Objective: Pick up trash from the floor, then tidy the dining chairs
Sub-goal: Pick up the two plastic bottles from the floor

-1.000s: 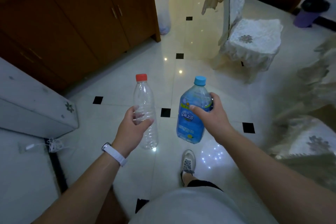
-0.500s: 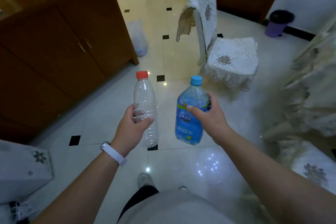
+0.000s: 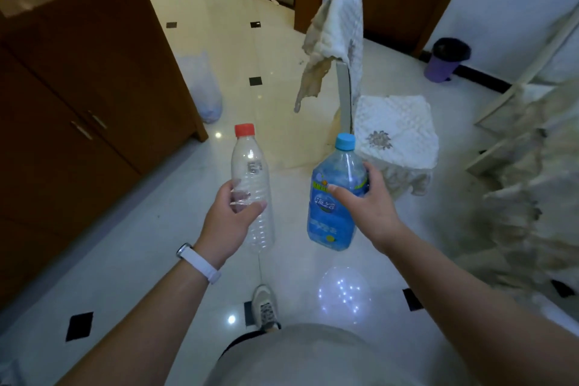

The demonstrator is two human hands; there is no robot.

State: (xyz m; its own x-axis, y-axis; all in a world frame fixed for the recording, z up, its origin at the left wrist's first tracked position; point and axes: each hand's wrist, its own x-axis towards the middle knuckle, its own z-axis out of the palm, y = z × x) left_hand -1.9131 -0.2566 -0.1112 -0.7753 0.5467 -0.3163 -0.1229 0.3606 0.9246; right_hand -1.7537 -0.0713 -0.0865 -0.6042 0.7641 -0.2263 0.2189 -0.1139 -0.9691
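My left hand [image 3: 227, 219] grips a clear empty plastic bottle with a red cap [image 3: 250, 175], held upright above the floor. My right hand [image 3: 368, 211] grips a blue-labelled bottle with a light blue cap [image 3: 332, 207], also upright. A dining chair with a white quilted cover [image 3: 391, 131] stands just beyond the bottles, its back cover hanging loose. A purple trash bin with a black liner [image 3: 446, 59] sits by the far wall at the upper right.
A brown wooden cabinet [image 3: 78, 88] fills the left side, with a white plastic bag [image 3: 202, 88] at its corner. Lace-covered furniture [image 3: 529, 166] lines the right. The glossy tiled floor [image 3: 125, 260] runs ahead toward the doors; my shoe [image 3: 264, 307] is below.
I have walked forward holding both bottles; the chair and the purple bin have come closer, and the white object at the lower left has left the view.
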